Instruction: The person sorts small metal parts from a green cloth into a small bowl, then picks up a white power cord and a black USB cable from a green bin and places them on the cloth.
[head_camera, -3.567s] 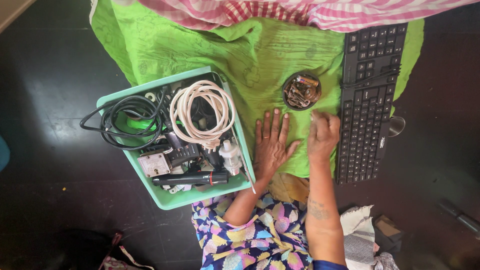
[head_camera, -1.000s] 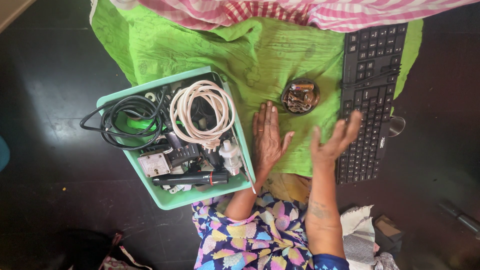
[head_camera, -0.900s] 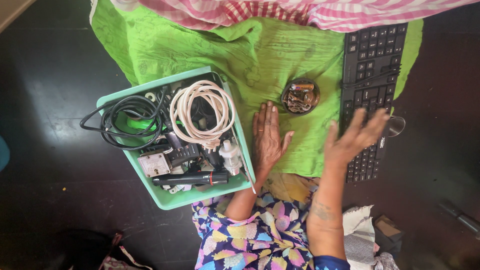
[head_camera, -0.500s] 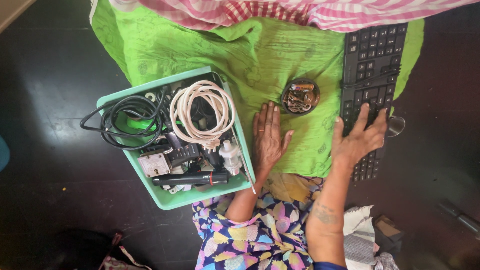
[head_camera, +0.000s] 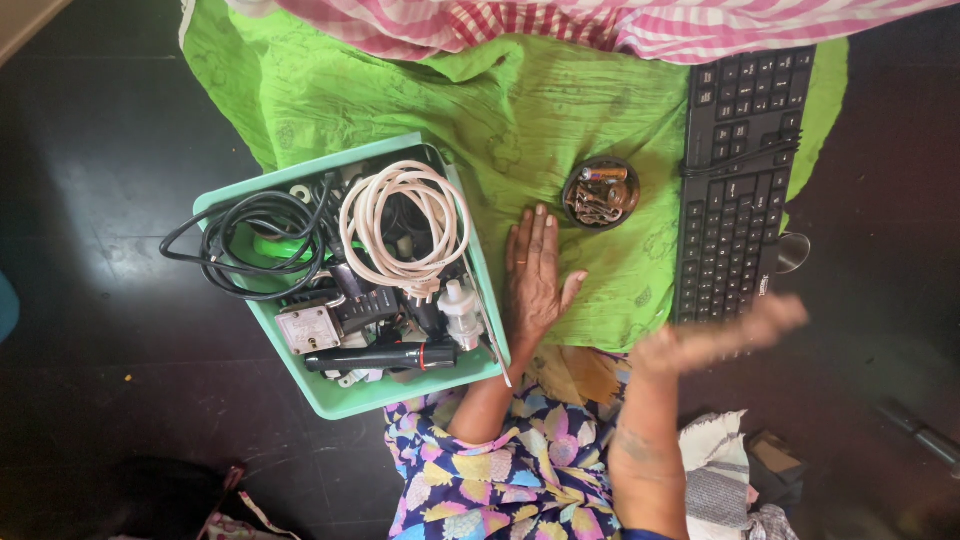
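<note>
The black keyboard lies lengthwise on the green cloth, its near end just beyond the right hand. That hand is motion-blurred, raised over the keyboard's near edge with fingers stretched out toward the right and nothing in its grasp; whether it touches the keys cannot be told. A thin black cable crosses the keyboard farther from the hand. The left hand rests flat, palm down, on the green cloth with fingers held together and thumb spread, holding nothing; a ring shows on one finger. Just beyond its fingertips sits a small round dark dish of small metal parts and a battery, placed between the two hands and nearer the keyboard's left edge. Directly to the left of the left hand stands a pale green tray, its wall beside the wrist, filled with a coiled white cable, a coiled black cable and assorted small electrical parts. Beyond everything, a pink and white checked cloth overlaps the far edge of the green cloth. A floral sleeve covers the left forearm.
</note>
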